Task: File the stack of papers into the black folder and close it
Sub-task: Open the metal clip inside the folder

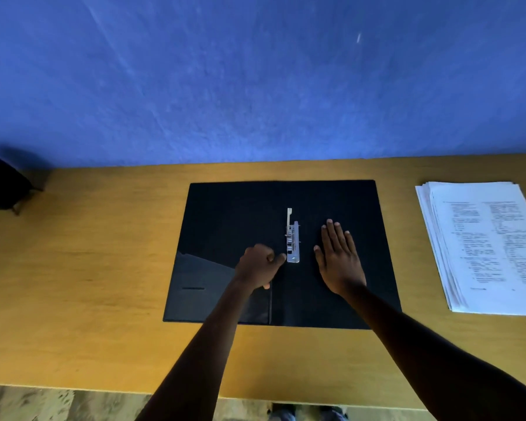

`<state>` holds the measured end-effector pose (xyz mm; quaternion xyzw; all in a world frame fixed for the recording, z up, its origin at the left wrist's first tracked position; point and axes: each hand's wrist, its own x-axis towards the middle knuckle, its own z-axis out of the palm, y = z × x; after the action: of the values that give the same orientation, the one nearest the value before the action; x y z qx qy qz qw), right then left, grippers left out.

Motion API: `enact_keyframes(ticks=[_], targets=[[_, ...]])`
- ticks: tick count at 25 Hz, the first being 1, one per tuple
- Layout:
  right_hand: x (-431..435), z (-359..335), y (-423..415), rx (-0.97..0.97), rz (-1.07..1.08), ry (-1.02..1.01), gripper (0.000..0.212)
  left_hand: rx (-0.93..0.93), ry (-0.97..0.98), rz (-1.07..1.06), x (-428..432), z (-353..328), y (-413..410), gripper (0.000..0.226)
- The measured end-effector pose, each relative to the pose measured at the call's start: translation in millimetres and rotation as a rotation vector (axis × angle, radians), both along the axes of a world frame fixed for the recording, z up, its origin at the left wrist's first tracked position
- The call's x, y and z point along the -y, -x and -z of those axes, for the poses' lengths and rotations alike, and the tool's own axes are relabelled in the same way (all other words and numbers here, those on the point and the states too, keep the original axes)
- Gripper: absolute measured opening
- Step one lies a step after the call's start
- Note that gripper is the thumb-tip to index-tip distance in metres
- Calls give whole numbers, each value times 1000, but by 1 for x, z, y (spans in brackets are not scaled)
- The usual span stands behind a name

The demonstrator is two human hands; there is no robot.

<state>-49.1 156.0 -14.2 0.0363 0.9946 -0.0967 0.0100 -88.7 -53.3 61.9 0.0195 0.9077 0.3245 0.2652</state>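
Observation:
The black folder [225, 214] lies open and flat in the middle of the wooden table. A silver metal clip mechanism [292, 238] runs along its spine, with its lever standing up at the far end. My left hand [260, 265] is curled, its thumb and fingers touching the near end of the clip. My right hand [339, 256] rests flat, palm down and fingers apart, on the folder's right inner cover. The stack of printed white papers [486, 247] lies on the table to the right, apart from the folder.
The yellow-brown table [88, 268] meets a blue wall at the back. A dark object [3, 183] sits at the far left edge. The table's near edge and floor show at the bottom of the view.

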Motion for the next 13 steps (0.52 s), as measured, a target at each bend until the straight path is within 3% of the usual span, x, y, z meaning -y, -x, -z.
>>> enact_keyframes(ticks=[6, 13], targets=[[-11, -30, -4, -94, 123, 186, 65, 13, -184, 69, 5, -19, -9, 47], [-108, -71, -35, -357, 421, 165, 31, 93, -397, 219, -92, -48, -20, 47]])
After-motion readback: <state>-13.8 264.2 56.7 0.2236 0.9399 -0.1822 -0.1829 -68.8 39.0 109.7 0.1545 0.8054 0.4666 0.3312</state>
